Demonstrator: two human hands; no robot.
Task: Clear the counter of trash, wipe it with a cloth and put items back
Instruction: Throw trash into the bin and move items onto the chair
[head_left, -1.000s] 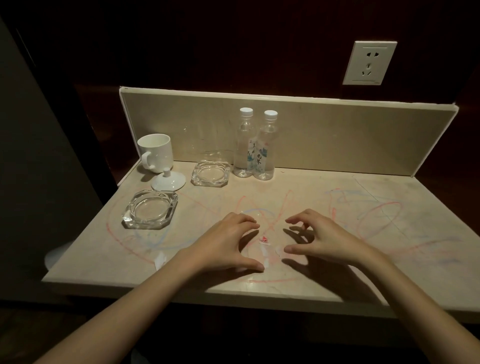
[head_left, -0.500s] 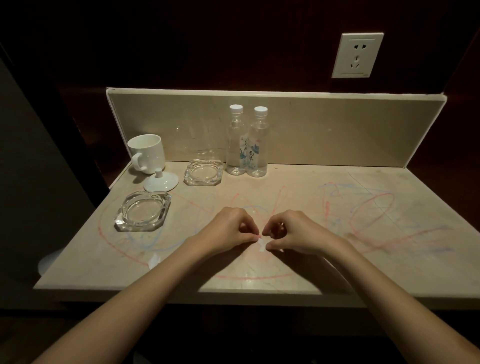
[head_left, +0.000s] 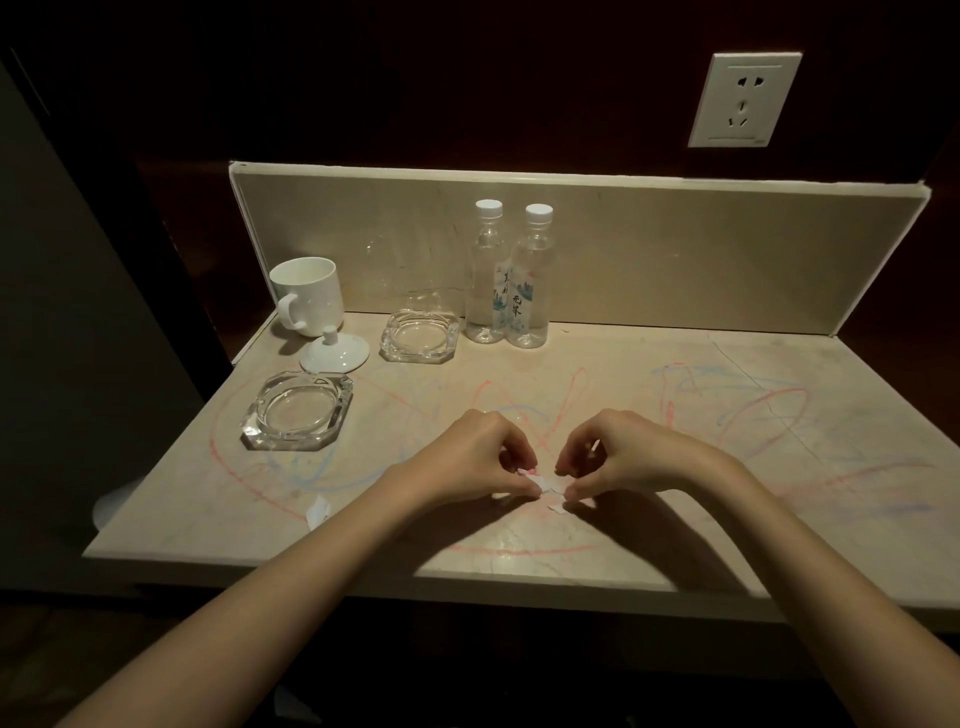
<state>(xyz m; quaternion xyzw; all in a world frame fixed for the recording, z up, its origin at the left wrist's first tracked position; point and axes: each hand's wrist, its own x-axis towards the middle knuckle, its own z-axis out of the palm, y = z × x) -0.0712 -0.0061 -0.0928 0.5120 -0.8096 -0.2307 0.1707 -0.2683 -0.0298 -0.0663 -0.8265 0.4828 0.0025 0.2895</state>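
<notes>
Far to the left of the left hand (head_left: 470, 457), near the front edge of the tabletop (head_left: 779, 545), lies a lone paper scrap (head_left: 318, 510), not yet collected. Beyond it, up and left of that hand, a glass ashtray (head_left: 297, 410) sits with nothing visible in it; a white cup (head_left: 307, 293) stands at the back with its lid (head_left: 335, 352) set off beside it. A second ashtray (head_left: 420, 336) looks equally bare, and two capped water bottles (head_left: 509, 275) stand touching, straight ahead of both hands.

The left hand pinches small paper bits (head_left: 551, 488) between thumb and fingertips; the right hand (head_left: 631, 454), just beside it, pinches the same little cluster from the other side. They are likely gathering the trash into one pile before lifting it. Crayon-like scribbles (head_left: 753, 415) spread to the right, awaiting the cloth.
</notes>
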